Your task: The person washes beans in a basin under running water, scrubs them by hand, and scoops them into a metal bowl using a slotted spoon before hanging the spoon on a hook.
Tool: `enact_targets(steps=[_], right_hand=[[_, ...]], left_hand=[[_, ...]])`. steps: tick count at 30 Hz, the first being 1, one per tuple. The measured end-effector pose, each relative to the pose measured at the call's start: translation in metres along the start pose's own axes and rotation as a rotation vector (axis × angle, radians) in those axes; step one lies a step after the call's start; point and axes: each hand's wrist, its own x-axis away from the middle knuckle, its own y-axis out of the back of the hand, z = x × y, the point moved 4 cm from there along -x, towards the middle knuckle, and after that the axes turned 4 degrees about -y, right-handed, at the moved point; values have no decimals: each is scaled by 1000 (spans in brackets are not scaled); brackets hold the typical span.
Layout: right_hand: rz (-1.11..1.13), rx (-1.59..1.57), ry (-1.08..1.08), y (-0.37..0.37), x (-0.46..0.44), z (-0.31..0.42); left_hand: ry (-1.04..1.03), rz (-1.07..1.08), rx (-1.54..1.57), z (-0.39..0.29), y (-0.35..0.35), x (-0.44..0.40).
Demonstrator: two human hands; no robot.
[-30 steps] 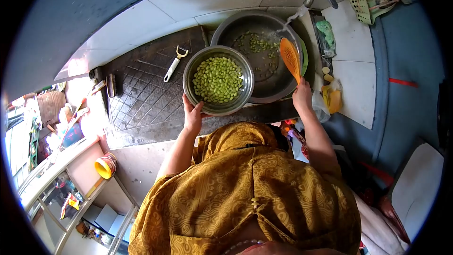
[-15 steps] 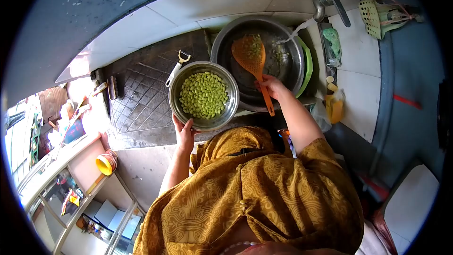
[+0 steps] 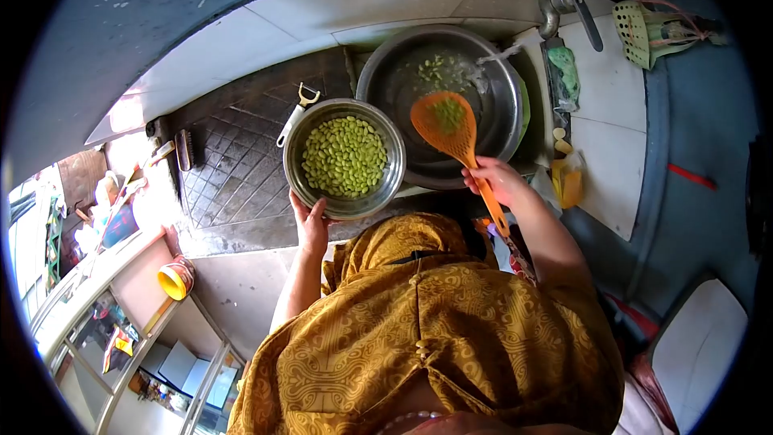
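Observation:
My right hand (image 3: 497, 180) is closed round the handle of an orange slotted skimmer (image 3: 441, 124). Some green beans lie in the skimmer's head, which is over the near part of a large dark metal basin (image 3: 378, 76). More green beans (image 3: 439, 71) sit in the water at the far side of the basin. To the left, a steel bowl (image 3: 392, 191) is filled with shelled green beans (image 3: 345, 157). My left hand (image 3: 312, 221) grips the bowl's near rim, thumb at the edge and fingers beneath.
Water runs from a tap (image 3: 550, 12) into the basin's right side. A white peeler (image 3: 298, 115) lies left of the bowl on the dark grooved slab (image 3: 233, 161), with a brush (image 3: 184, 150) farther left. A green scrubber (image 3: 564, 76) lies on the right ledge.
My right hand has moved the skimmer toward me and slightly right, off the middle of the basin. The bowl and my left hand stay nearly in place.

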Motion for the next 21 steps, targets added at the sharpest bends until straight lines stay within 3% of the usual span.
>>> enact_targets(steps=[6, 13, 19, 21], right_hand=[[-179, -62, -159, 23, 27, -31], [-62, -156, -38, 12, -73, -4], [-126, -45, 35, -2, -142, 19], [-49, -44, 34, -4, -150, 25]], left_hand=[[-9, 18, -9, 4, 1, -7], [-5, -17, -2, 5, 0, -10], [-7, -48, 12, 5, 0, -11], [-14, -46, 14, 5, 0, -12]])
